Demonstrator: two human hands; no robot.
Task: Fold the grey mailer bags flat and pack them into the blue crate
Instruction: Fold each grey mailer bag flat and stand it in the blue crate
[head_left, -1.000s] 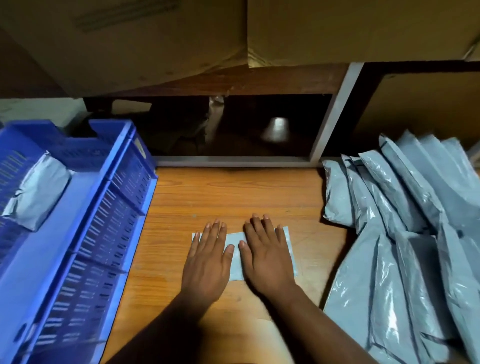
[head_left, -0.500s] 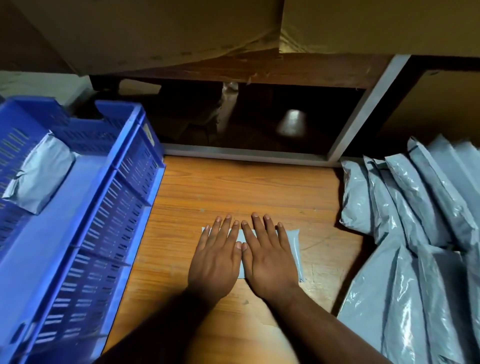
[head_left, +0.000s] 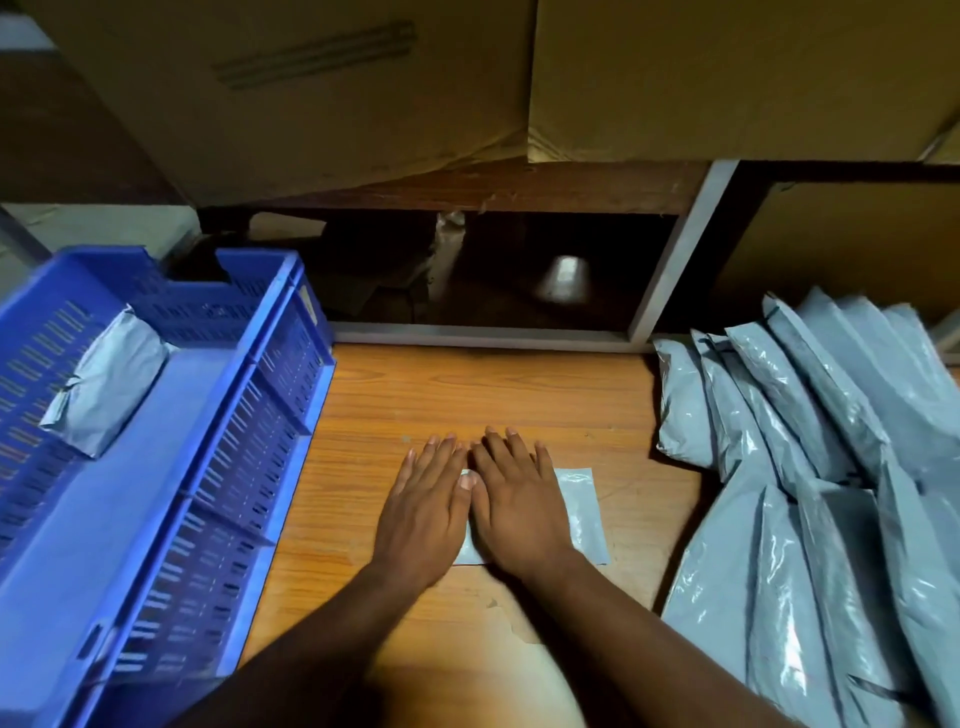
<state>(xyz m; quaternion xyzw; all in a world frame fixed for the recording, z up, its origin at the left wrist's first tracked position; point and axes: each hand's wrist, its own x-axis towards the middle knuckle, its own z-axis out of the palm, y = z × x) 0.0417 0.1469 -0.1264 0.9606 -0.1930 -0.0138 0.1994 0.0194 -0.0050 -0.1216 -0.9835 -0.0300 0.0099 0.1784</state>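
Both hands lie flat, fingers straight, side by side: left hand (head_left: 423, 512) and right hand (head_left: 519, 501) press a small folded grey plastic mailer bag (head_left: 582, 512) onto the wooden desk (head_left: 467, 395) (mostly covered). A blue slotted plastic crate (head_left: 244, 410) stands left of them.

folded mailer (head_left: 582, 512) mostly hidden under hands, crate (head_left: 249, 415) perhaps cropped

Two bare forearms in view, no sleeves showing up to frame edge. Left hand (head_left: 422, 514) & right hand (head_left: 519, 506): no gloves, no rings, no watch or wristband. Nails short, plain, light against fingertips. Forearms slim, widening twd bottom of frame, lower parts in shadow.
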